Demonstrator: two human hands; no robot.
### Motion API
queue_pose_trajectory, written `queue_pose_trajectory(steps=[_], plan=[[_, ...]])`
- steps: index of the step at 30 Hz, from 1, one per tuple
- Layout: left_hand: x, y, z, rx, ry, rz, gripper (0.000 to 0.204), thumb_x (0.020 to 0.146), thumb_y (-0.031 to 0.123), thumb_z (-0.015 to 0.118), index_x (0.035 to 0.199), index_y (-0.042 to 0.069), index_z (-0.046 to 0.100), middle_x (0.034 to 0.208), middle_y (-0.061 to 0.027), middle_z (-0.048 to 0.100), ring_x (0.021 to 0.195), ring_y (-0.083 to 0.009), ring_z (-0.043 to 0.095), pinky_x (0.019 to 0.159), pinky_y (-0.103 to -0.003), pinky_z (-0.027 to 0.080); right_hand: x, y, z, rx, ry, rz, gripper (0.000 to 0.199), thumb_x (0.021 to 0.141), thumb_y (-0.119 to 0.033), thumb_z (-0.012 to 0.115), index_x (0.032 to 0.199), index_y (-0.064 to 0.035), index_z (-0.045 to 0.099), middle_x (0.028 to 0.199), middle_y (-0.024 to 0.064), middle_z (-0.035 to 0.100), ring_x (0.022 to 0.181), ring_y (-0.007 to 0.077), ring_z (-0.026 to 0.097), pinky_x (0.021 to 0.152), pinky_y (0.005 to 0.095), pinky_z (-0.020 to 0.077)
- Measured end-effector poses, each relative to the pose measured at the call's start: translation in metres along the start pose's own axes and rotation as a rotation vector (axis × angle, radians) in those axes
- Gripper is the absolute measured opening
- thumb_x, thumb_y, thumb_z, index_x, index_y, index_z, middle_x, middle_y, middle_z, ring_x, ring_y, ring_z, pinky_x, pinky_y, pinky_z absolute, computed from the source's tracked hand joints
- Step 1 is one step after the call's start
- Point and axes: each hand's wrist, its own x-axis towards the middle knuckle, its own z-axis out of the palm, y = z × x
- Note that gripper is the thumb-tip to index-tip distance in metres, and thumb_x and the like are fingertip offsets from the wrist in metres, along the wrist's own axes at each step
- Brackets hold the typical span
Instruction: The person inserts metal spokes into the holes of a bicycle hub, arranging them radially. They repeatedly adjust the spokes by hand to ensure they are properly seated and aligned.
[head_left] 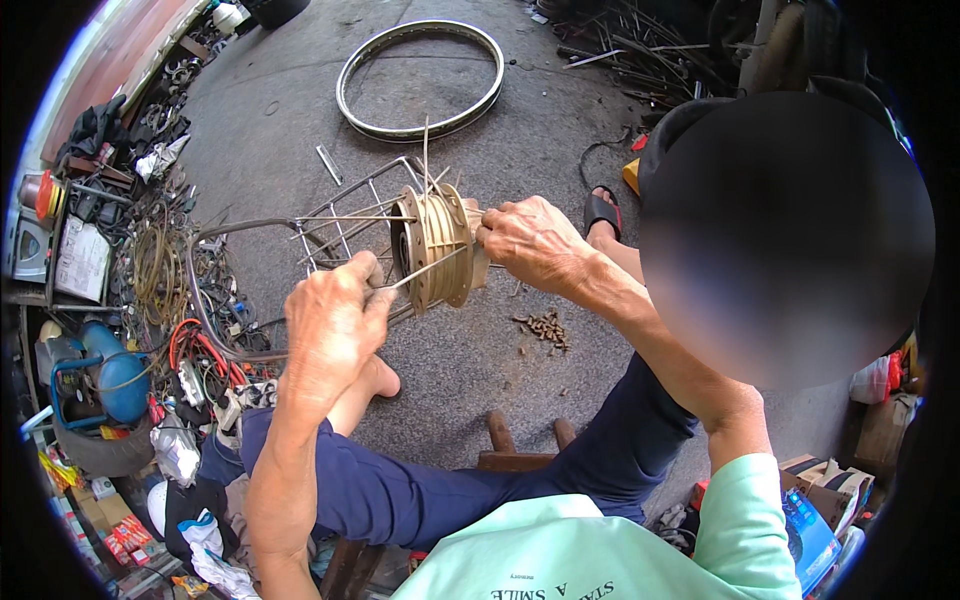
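A tan, dusty wheel hub (440,245) with drilled flanges is held up in front of me, several thin spokes sticking out of it. My left hand (338,325) pinches the end of one spoke (432,267) that runs across the hub's near side. On the hub's other side, my right hand (540,243) is closed at the right flange, its fingertips partly hidden. Behind and left of the hub is a metal wire frame (408,160) with a curved tube (191,265). On the floor below lies a pile of small brownish metal pieces (545,330).
A bare wheel rim (425,133) lies farther off on the grey floor, with a short metal strip (328,165) nearer. Cables, tools and a blue machine (122,375) crowd the left. Metal rods (650,65) lie at the far right. A sandalled foot (603,212) stands beyond my right hand.
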Motion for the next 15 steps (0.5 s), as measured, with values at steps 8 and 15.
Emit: queue_pose_trajectory(steps=[8, 15], plan=[[-0.007, 0.000, 0.000, 0.048, 0.116, 0.033, 0.015, 0.080, 0.012, 0.072, 0.073, 0.002, 0.062, 0.064, -0.0110, 0.062, 0.057, -0.0306, 0.063, 0.057, -0.040, 0.046, 0.006, 0.001, -0.006, 0.017, 0.024, 0.006, 0.009, 0.081, -0.009, 0.067, 0.076, -0.0035, 0.072, 0.071, 0.0125, 0.070, 0.068, 0.0249, 0.072, 0.059, 0.0374, 0.0569], [-0.017, 0.008, 0.009, 0.206, 0.135, 0.093, 0.011, 0.084, 0.010, 0.069, 0.088, 0.002, 0.062, 0.084, -0.0139, 0.062, 0.077, -0.0374, 0.066, 0.067, -0.046, 0.052, 0.005, 0.008, -0.011, 0.048, -0.180, 0.093, 0.012, 0.079, -0.005, 0.069, 0.090, -0.0025, 0.071, 0.088, 0.0111, 0.071, 0.081, 0.0283, 0.072, 0.067, 0.0386, 0.0574]])
